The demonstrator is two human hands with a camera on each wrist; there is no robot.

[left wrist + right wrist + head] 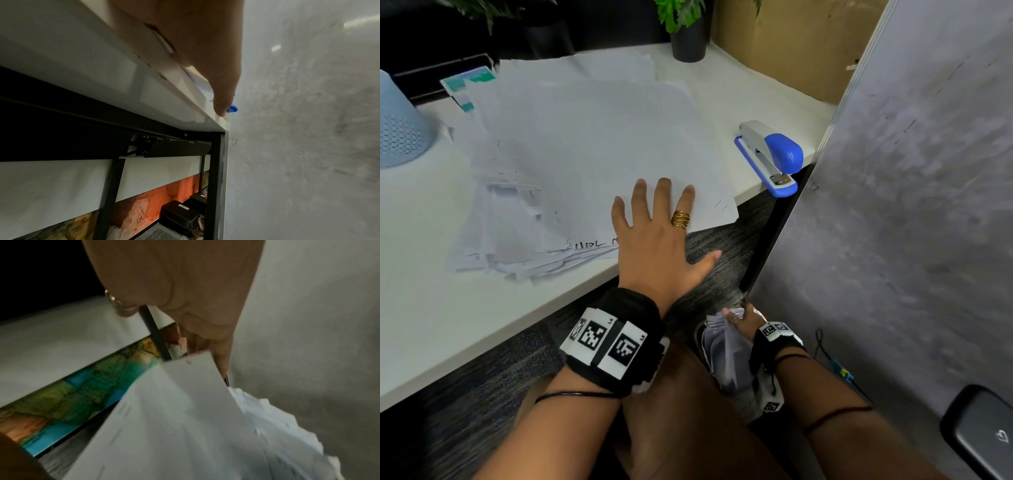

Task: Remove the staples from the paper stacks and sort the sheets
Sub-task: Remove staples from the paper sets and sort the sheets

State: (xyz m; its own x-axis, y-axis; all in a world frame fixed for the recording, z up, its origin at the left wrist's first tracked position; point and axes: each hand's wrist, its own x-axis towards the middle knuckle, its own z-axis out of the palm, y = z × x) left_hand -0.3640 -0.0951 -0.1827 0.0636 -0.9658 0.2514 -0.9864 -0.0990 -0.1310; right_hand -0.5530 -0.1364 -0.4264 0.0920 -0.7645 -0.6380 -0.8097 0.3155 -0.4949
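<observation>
A wide, loose pile of white sheets (585, 154) covers the white desk (431, 308). My left hand (657, 219) lies flat on the pile's near edge with fingers spread straight and the thumb over the desk edge; the left wrist view shows that thumb (222, 91) along the desk edge (144, 91). Small staple marks (720, 205) show at the top sheet's near right corner. Below the desk, beside my knee, my right hand (739, 318) grips a bundle of white sheets (726, 353). In the blurred right wrist view, the bundle (174, 418) hangs under the hand (185, 305).
A blue and grey stapler (770, 157) sits at the desk's right front corner, against a grey partition (911, 205). A pale blue mesh bin (397, 126) stands at the left. Behind are a potted plant (688, 41) and a cardboard box (791, 41). Dark cases (180, 217) lie under the desk.
</observation>
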